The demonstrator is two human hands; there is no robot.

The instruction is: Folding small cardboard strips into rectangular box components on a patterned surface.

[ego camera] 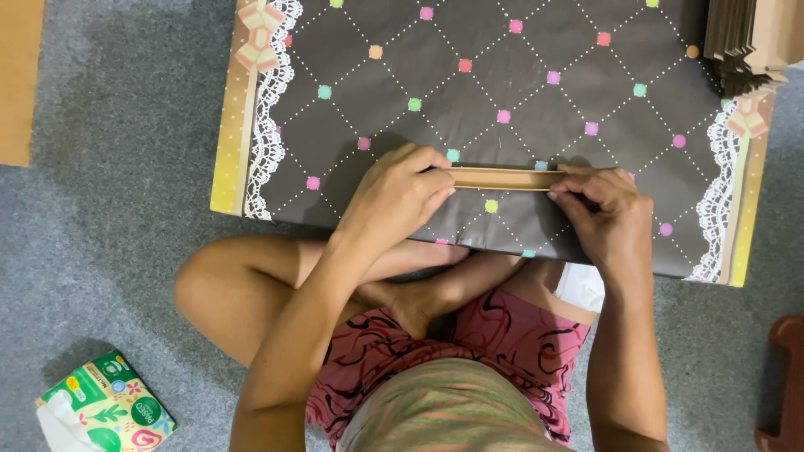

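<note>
- While both hands pinch the strip, left hand and right hand fingers are closed on its ends.
- Strip lies between the fingers on the tabletop.
- Even pressure from both ends would likely keep the fold straight.

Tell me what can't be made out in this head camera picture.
- Both ends of the folded tan strip: covered by the left hand and right hand.
- Stack of brown folded pieces: cut off by the top right edge.
- Reddish object: cut off at the right edge.
- Tissue pack: partly cut off at the bottom.
</note>
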